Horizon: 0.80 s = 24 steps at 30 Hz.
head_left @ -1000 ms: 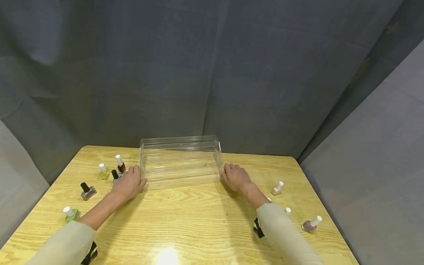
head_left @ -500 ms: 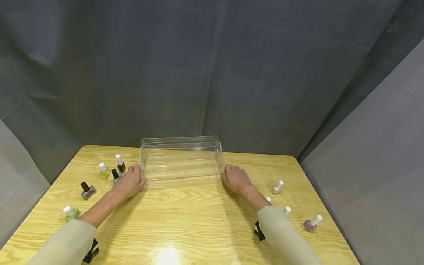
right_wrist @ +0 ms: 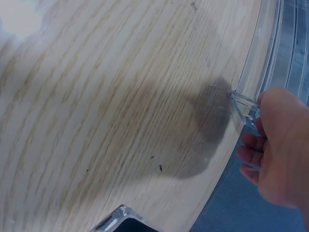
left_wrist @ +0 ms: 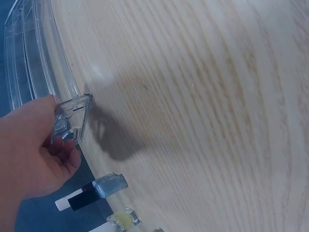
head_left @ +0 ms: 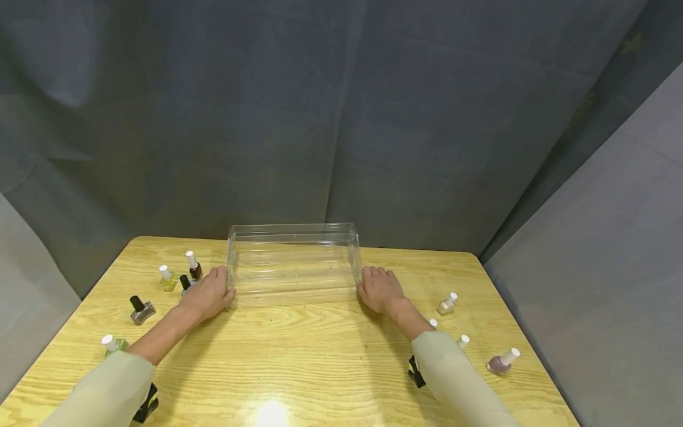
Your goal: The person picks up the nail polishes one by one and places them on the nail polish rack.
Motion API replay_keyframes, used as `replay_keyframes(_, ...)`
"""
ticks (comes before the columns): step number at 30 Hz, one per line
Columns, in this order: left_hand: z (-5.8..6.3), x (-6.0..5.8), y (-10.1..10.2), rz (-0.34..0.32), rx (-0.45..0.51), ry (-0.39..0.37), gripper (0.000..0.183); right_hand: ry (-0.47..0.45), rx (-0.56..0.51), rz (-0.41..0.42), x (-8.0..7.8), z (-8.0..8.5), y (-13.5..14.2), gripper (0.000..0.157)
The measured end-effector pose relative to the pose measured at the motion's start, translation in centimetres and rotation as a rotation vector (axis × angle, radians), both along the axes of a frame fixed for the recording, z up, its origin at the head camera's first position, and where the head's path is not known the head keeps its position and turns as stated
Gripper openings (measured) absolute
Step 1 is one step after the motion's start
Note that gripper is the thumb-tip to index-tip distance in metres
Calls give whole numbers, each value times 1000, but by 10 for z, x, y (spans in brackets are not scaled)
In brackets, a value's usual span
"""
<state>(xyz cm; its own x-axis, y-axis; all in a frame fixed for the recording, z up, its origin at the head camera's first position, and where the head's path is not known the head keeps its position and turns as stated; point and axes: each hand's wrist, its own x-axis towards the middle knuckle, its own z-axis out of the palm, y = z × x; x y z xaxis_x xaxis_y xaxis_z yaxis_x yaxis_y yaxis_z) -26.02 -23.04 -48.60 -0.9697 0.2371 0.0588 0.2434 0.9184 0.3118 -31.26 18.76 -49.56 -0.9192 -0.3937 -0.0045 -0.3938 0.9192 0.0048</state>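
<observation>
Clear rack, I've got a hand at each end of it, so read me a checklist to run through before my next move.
1. Left hand gripping the clear rack: ok, at its left end.
2. Right hand gripping it: ok, at its right end.
3. No bottles in the rack: ok, none visible there.
4. Rack flat on the table: cannot tell.
5. Blue bottle well away from the left hand: not ok, it is close by.
6. Right-side bottles fully visible: not ok, the right sleeve partly hides some.
</observation>
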Motion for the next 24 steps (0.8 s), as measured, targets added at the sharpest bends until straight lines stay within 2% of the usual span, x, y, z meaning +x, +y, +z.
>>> replay_keyframes(5, -1, -1, -1, -13, -4, 13, 27, 76, 71, 51, 2, 0, 2, 24)
replay_keyframes(14, 1, 3, -3, -39, -41, 53, 29, 181, 28, 140, 12, 2, 5, 23)
replay_keyframes(24, 4, 2, -1, -64, -90, 99, 31, 225, 8, 161, 24, 2, 12, 28)
